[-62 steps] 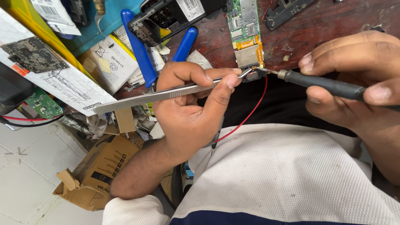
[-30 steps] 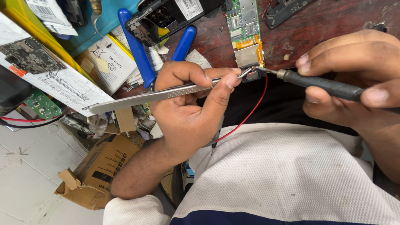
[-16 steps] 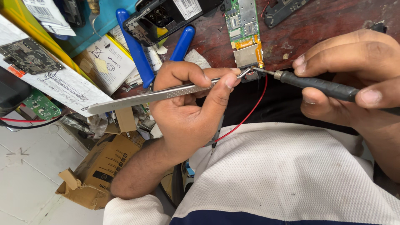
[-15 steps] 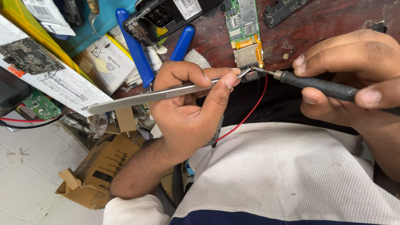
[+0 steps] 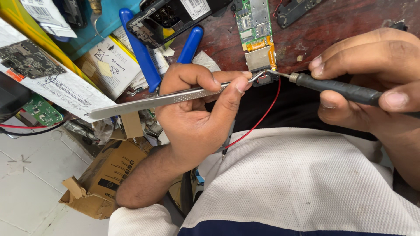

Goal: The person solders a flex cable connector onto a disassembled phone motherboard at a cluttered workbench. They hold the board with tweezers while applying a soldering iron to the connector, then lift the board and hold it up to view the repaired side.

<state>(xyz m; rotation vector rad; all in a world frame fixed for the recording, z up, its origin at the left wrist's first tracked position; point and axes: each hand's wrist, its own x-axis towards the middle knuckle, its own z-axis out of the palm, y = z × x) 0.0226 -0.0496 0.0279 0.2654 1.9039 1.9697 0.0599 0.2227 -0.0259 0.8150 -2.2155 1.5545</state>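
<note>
I see the green circuit board (image 5: 257, 30) at the table's near edge; my left hand (image 5: 197, 118) pinches steel tweezers (image 5: 175, 97) at its lower end, my right hand (image 5: 372, 83) grips a dark soldering iron (image 5: 337, 88) there. White labelled packages (image 5: 109, 65) lie left, a torn brown carton (image 5: 105, 175) below.

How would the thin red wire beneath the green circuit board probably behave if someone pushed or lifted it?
The red wire would likely flop: it already hangs in a loose curve over the dark cloth. It looks thin, so probably very light. Its upper end meets the green circuit board by the tweezers, so tugging might break that joint.
</note>
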